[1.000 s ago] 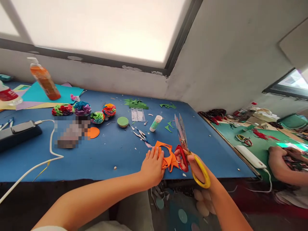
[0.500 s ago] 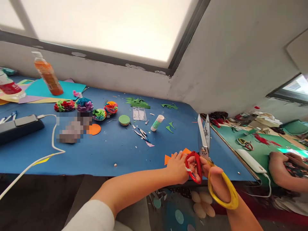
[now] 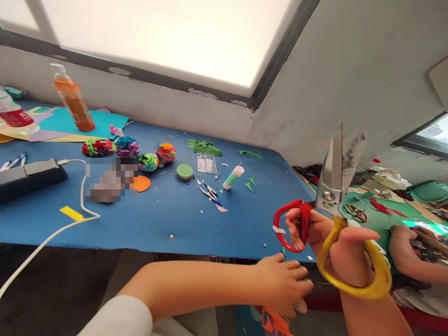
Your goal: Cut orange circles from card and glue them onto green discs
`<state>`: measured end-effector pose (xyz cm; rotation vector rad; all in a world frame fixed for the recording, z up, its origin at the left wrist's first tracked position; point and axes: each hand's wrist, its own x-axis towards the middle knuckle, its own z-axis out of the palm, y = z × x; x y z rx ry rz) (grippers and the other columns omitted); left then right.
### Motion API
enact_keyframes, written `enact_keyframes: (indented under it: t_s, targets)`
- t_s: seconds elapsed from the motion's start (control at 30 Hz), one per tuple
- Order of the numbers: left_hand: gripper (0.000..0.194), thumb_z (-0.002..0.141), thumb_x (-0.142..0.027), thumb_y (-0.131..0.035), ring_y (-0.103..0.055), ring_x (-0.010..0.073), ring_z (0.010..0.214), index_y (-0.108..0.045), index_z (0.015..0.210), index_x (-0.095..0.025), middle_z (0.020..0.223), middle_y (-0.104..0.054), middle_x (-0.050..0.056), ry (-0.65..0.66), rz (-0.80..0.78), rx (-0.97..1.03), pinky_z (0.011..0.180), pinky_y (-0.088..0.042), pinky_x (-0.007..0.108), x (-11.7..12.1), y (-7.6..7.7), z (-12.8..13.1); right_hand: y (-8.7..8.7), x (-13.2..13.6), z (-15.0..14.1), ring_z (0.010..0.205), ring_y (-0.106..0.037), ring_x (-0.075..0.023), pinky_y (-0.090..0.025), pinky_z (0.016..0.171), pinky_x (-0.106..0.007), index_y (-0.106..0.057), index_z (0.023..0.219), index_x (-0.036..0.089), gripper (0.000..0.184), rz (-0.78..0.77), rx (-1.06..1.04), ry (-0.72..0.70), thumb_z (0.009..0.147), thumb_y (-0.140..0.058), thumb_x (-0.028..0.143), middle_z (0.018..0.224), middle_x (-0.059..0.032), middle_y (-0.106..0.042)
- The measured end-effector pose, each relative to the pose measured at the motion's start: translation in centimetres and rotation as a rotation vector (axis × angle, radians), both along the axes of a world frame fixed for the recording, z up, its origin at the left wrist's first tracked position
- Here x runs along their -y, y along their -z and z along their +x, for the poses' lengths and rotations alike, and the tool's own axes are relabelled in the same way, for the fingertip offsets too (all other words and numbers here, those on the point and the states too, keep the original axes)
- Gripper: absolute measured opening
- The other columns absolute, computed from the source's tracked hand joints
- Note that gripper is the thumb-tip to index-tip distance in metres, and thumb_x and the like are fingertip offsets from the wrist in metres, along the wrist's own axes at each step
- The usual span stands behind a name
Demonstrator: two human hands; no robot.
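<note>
My right hand [image 3: 352, 259] grips large scissors [image 3: 328, 189] with a red and a yellow handle loop, fingers through the red one and thumb through the yellow. The blades point up and stand somewhat apart, with nothing between them. My left hand [image 3: 282, 283] is just off the front edge of the blue table [image 3: 147, 228], palm down and fingers apart, holding nothing I can see. Orange paper scraps [image 3: 275, 322] show right below it, beyond the table edge. A glue stick [image 3: 233, 178] stands farther back on the table.
Green paper discs [image 3: 184, 171], an orange disc [image 3: 143, 184], crepe paper flowers [image 3: 126, 147] and green scraps [image 3: 206, 147] lie on the table. A white cable [image 3: 82, 191] crosses the left side, near a drink bottle [image 3: 75, 105]. Another person's arm [image 3: 409, 256] rests at the green table.
My left hand has moved off the table edge toward me, and the orange scraps have gone from the tabletop to below it. My right hand has raised the scissors, moving right.
</note>
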<state>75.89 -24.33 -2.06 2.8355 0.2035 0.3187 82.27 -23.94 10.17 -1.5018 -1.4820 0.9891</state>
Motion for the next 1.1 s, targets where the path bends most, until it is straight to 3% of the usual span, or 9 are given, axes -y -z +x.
enact_keyframes:
  t_s: [0.07,0.13,0.27,0.4,0.53,0.7,0.9,1.0,1.1]
  targets:
    - [0.061,0.081,-0.049,-0.053,-0.043,0.0248,0.130,-0.050,0.129,-0.011,0.141,-0.047,0.014,-0.377,-0.120,-0.039,0.106,-0.035,0.034,-1.9,0.5,-3.8,0.6,1.0,0.4,0.036,-0.040,-0.0138,-0.036,0.032,-0.030,-0.053,0.065,0.022,0.090,-0.007,-0.014,0.056,0.033,-0.024,0.101,0.052,-0.0011,-0.047]
    - [0.067,0.089,-0.047,-0.043,-0.037,0.0307,0.134,-0.040,0.135,0.000,0.145,-0.038,0.023,-0.577,-0.147,-0.076,0.109,-0.032,0.041,-4.0,1.4,-7.5,1.5,1.8,0.8,0.038,-0.041,-0.0137,-0.039,0.036,-0.031,-0.053,0.068,0.022,0.090,0.002,-0.055,0.081,0.034,-0.026,0.101,0.055,-0.0010,-0.048]
    - [0.078,0.089,-0.055,-0.038,-0.024,0.0305,0.141,-0.026,0.143,-0.001,0.153,-0.022,0.020,-0.714,-0.156,-0.085,0.114,-0.023,0.041,-6.7,2.8,-12.0,3.2,2.5,1.3,0.045,-0.044,-0.0136,-0.043,0.045,-0.032,-0.053,0.075,0.022,0.088,-0.003,-0.127,0.047,0.042,-0.028,0.099,0.066,-0.0022,-0.052]
    - [0.077,0.087,-0.057,-0.038,-0.023,0.0297,0.141,-0.027,0.145,-0.007,0.154,-0.022,0.016,-0.781,-0.146,-0.091,0.116,-0.017,0.044,-7.0,3.2,-13.2,4.0,2.8,0.8,0.045,-0.043,-0.0129,-0.043,0.047,-0.032,-0.053,0.078,0.021,0.087,0.005,-0.142,0.011,0.046,-0.028,0.098,0.068,-0.0020,-0.052]
    - [0.086,0.087,-0.062,-0.033,-0.017,0.0335,0.142,-0.021,0.145,0.000,0.153,-0.017,0.021,-0.871,-0.157,-0.106,0.115,-0.015,0.049,-7.4,3.6,-13.6,4.0,2.9,0.5,0.043,-0.043,-0.0123,-0.041,0.045,-0.030,-0.053,0.075,0.021,0.084,0.041,-0.120,0.000,0.049,-0.028,0.097,0.064,-0.0008,-0.051]
    - [0.093,0.083,-0.070,-0.031,-0.014,0.0309,0.143,-0.022,0.145,-0.001,0.154,-0.018,0.019,-0.711,-0.140,-0.101,0.116,-0.015,0.045,-7.1,3.5,-11.3,3.9,2.9,0.7,0.041,-0.042,-0.0118,-0.040,0.041,-0.028,-0.054,0.074,0.021,0.086,0.026,-0.126,0.021,0.046,-0.029,0.098,0.062,-0.0009,-0.050]
    - [0.083,0.081,-0.070,-0.039,-0.025,0.0217,0.141,-0.033,0.142,-0.013,0.152,-0.031,0.011,-0.323,-0.102,-0.055,0.115,-0.019,0.034,-3.2,2.5,-4.7,3.2,3.5,0.5,0.039,-0.043,-0.0127,-0.039,0.038,-0.028,-0.056,0.072,0.021,0.087,0.020,-0.144,0.073,0.045,-0.030,0.099,0.055,-0.0014,-0.049]
    - [0.076,0.081,-0.057,-0.052,-0.033,0.0285,0.137,-0.040,0.137,-0.006,0.145,-0.039,0.019,-0.090,-0.113,-0.035,0.113,-0.024,0.041,-1.5,2.1,-1.8,2.4,4.0,0.7,0.040,-0.042,-0.0124,-0.039,0.039,-0.028,-0.058,0.074,0.021,0.087,0.027,-0.166,0.085,0.042,-0.035,0.098,0.057,-0.0014,-0.050]
    - [0.060,0.084,-0.036,-0.055,-0.037,0.0252,0.135,-0.041,0.136,-0.009,0.146,-0.040,0.016,0.093,-0.133,-0.012,0.111,-0.028,0.039,-0.3,1.8,0.2,2.0,4.4,1.0,0.043,-0.044,-0.0135,-0.040,0.039,-0.028,-0.059,0.078,0.021,0.086,0.021,-0.205,0.078,0.043,-0.037,0.098,0.062,-0.0025,-0.052]
